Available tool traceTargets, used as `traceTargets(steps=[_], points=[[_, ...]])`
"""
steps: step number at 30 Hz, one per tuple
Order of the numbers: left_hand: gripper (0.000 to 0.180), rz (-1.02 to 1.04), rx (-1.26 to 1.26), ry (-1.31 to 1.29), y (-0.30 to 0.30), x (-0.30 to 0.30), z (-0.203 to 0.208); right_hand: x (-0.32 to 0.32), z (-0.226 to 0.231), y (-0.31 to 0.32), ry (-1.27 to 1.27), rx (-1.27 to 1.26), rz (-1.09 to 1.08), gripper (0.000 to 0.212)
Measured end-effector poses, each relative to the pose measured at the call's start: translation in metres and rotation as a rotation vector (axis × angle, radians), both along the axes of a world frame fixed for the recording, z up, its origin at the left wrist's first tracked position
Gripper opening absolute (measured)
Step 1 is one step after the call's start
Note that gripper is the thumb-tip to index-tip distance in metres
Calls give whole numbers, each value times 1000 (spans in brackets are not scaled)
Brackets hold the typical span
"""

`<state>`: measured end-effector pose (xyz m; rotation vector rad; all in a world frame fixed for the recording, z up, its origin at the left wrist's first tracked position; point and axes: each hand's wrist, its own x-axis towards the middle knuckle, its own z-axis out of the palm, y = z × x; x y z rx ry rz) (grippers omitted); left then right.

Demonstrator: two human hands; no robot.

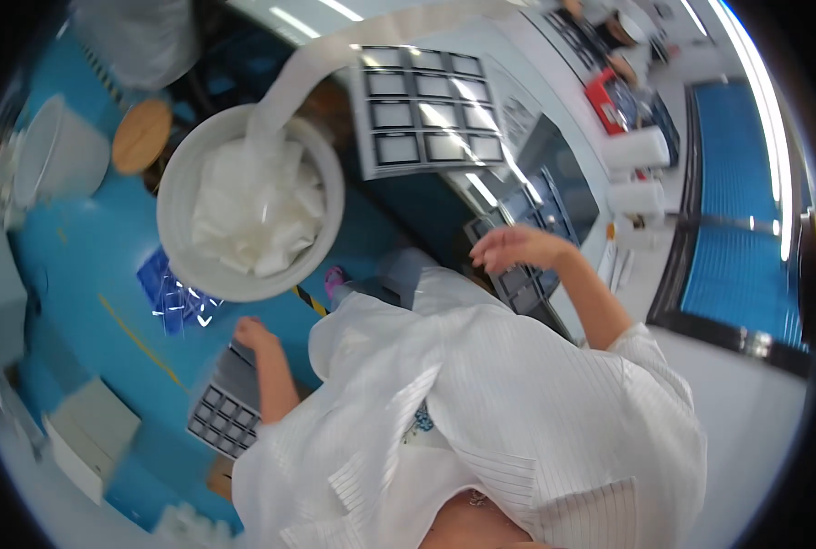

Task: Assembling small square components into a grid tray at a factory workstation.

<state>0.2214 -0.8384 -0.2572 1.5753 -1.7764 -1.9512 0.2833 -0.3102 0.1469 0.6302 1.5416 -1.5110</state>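
Low at my left side, my left hand (256, 333) has its fingers curled in, somewhat blurred. It is at the far edge of a grey panel (226, 414) with a black-and-white grid, and my forearm covers part of that panel. Whether the fingers grip its edge is hard to make out. My right hand (516, 249) hovers with loosely bent, parted fingers and nothing visible in them. Close below it, a dark grey compartment tray (522, 288) is at the bench edge. Ahead is a glossy sheet (431, 114) of black-framed pale rectangles.
A white bucket (172, 229) holds a heap of white strip, with a long white band (309, 69) running into it from the bench. Blue plastic packets (177, 291), a round wooden stool (141, 137) and a pale bin (60, 154) stand left. Another person (623, 37) works at the far right.
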Motion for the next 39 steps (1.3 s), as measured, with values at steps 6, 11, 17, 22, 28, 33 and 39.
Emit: traceTargets(steps=[6, 11, 17, 22, 28, 33, 39], points=[[29, -1530, 429, 52, 236, 12, 197, 83, -96, 233, 532, 1404, -316, 21], [51, -2256, 339, 20, 351, 29, 186, 116, -158, 280, 440, 1441, -309, 32], [61, -2281, 390, -74, 431, 90, 157, 131, -177, 260, 638, 1483, -271, 26], [73, -2408, 66, -106, 443, 90, 176, 120, -133, 237, 499, 1369, -409, 21], [60, -2301, 27, 103, 440, 84, 183, 130, -133, 246, 472, 1332, -335, 18], [50, -2253, 27, -160, 449, 80, 192, 126, -95, 250, 593, 1040, -503, 14], [63, -2176, 159, -130, 456, 79, 198, 96, -42, 305, 782, 965, -607, 12]])
